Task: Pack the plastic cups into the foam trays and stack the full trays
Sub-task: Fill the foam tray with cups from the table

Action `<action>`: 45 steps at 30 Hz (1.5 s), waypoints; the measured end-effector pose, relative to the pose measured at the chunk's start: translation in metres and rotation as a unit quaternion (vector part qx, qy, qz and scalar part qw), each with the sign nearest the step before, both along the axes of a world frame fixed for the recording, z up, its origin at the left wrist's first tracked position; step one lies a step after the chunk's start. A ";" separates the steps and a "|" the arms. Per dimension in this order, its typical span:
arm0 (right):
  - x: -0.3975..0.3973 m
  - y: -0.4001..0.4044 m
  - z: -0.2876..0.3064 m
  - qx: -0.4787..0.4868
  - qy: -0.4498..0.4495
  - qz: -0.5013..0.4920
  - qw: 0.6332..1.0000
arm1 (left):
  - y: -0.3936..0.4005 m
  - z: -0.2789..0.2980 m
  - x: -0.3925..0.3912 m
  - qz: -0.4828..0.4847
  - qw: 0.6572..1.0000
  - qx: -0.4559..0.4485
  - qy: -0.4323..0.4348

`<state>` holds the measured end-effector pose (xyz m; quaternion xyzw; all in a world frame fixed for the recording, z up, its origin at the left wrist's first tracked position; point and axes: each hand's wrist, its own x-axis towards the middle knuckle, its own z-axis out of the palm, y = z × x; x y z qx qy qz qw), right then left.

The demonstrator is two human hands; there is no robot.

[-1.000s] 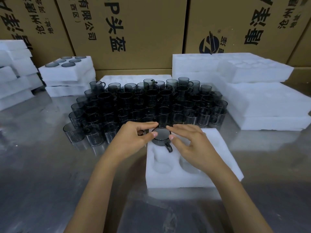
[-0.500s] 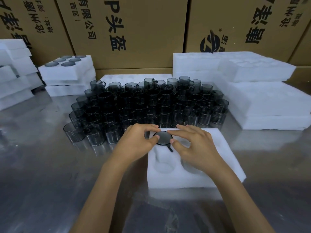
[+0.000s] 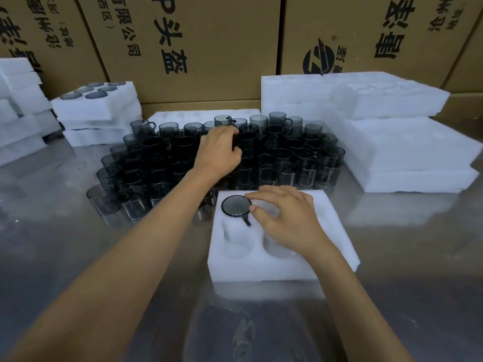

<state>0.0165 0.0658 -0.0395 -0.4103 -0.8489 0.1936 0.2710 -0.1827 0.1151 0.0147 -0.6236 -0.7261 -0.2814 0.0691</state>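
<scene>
I see one smoky plastic cup [image 3: 236, 206] seated in the far-left pocket of the foam tray [image 3: 274, 267] on the steel table [image 3: 78, 257]. My right hand [image 3: 287, 218] rests fingertips on its rim, fingers loosely spread. My left hand [image 3: 218, 150] reaches into the cluster of cups [image 3: 287, 158], fingers curled, seemingly around one.

Smoky grey translucent plastic cups [image 3: 261, 152] mass at 12 o'clock on a dull silver steel bench [image 3: 78, 257]; one dark-rimmed cup [image 3: 236, 206] sits in a white foam tray [image 3: 261, 267]. Brown cardboard cartons [image 3: 209, 48] behind carry black printed characters.
</scene>
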 end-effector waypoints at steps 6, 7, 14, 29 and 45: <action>0.002 0.001 0.001 0.001 0.012 0.012 1.000 | 0.050 -0.004 -0.004 -0.006 0.989 -0.061 0.132; 0.002 0.001 0.002 0.000 0.012 0.012 1.000 | 0.053 -0.005 -0.004 -0.011 0.989 -0.061 0.136; 0.004 0.003 0.005 -0.034 0.041 0.007 0.999 | 0.019 -0.003 0.017 -0.095 0.995 -0.010 0.034; 0.021 0.003 0.020 -0.244 0.367 0.038 0.897 | -0.095 -0.016 0.074 -0.126 0.893 0.133 -0.411; 0.030 0.009 0.021 -0.324 0.418 0.125 0.840 | -0.106 -0.026 0.057 -0.239 0.894 0.063 -0.373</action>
